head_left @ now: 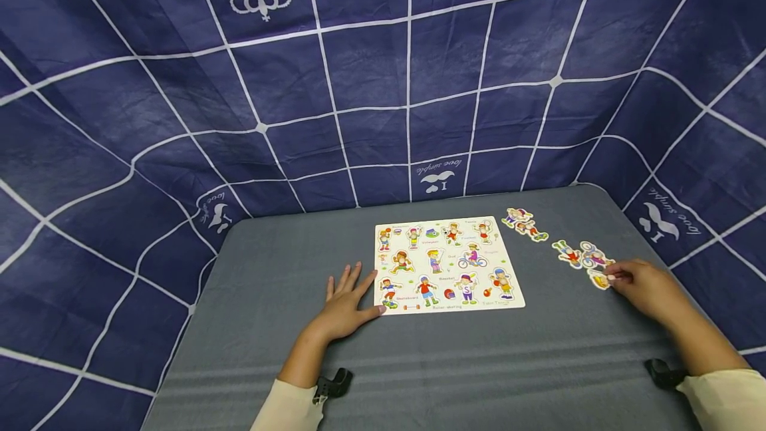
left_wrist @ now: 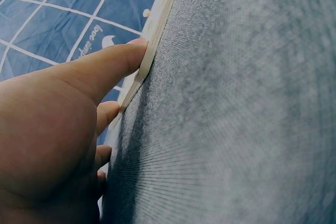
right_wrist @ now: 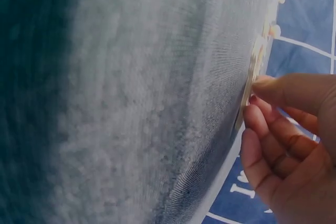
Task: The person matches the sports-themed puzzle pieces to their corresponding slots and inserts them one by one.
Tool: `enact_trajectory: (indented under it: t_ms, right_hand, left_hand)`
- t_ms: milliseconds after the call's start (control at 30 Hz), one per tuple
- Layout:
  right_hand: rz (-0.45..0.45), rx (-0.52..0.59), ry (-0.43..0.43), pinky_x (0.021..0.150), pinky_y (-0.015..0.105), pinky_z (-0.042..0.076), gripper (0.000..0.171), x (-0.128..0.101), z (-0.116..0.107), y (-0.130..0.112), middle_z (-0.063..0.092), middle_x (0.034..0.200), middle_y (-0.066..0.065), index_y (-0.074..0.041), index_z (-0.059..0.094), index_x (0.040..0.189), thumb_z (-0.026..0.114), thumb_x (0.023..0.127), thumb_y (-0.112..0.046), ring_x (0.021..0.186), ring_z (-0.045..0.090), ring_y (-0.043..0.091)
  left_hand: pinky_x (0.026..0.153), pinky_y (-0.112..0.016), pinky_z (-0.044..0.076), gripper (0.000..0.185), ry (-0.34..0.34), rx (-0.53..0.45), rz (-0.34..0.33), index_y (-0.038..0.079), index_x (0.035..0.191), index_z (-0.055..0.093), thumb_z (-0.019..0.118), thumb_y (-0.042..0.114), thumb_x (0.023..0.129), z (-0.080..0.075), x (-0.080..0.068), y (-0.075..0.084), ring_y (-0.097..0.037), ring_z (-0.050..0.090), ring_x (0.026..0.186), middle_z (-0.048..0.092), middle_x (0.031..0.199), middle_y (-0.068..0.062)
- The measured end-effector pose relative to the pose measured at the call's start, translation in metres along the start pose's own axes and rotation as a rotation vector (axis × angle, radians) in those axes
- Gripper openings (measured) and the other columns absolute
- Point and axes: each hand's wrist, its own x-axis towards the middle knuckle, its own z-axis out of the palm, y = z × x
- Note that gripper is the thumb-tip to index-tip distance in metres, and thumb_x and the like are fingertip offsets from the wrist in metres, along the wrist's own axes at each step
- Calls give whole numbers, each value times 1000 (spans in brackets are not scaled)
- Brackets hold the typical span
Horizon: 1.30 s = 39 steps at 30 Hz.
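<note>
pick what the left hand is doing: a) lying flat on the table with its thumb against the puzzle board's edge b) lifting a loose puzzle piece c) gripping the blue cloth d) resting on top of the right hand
a: the left hand lies flat on the grey table, thumb against the left edge of the puzzle board.

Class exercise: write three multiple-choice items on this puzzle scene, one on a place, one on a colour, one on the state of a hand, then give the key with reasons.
1. Where do the loose puzzle pieces lie?
A. right of the board
B. left of the board
C. on the board

2. What colour is the table cover?
A. red
B. grey
C. yellow

3. How is the left hand?
A. clenched in a fist
B. lifted in the air
C. flat, fingers spread, thumb at the board's edge

Key: A, the loose puzzle pieces lie right of the puzzle board, by the right hand; B, the table cover is grey; C, the left hand lies flat.
</note>
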Motion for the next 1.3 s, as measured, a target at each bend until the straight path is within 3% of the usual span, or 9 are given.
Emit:
enact_trajectory:
  t_ms: [300,700,933,1300]
  right_hand:
    - [-70,-18,33,59,21,34,18,-1,2,0,64,81,7,-6,74,85,72,75,9,72,40,-9]
    - [-65,-22,23,57,26,36,16,-3,1,-4,63,80,7,-6,74,85,74,78,8,70,41,-6]
    - [-41,28,19,57,21,34,10,-1,-4,-16,61,81,3,-6,75,91,75,84,1,70,38,-11]
    - [-44,124,90,57,15,34,11,7,-6,-41,58,76,-7,-6,75,92,77,83,0,68,42,-12]
  left_hand:
    - [123,-65,-7,80,6,-1,0,30,160,33,63,61,92,1,0,0,-34,1,160,13,171,-11]
    - [123,-67,-5,80,8,-7,10,27,160,34,65,57,92,2,0,-1,-37,3,159,14,171,-13]
    - [122,-67,-5,80,12,-12,21,26,159,35,65,56,92,1,0,-2,-38,3,159,14,171,-14]
    - [123,-66,-7,80,6,-12,9,30,160,33,64,60,92,1,0,-2,-35,1,160,12,171,-11]
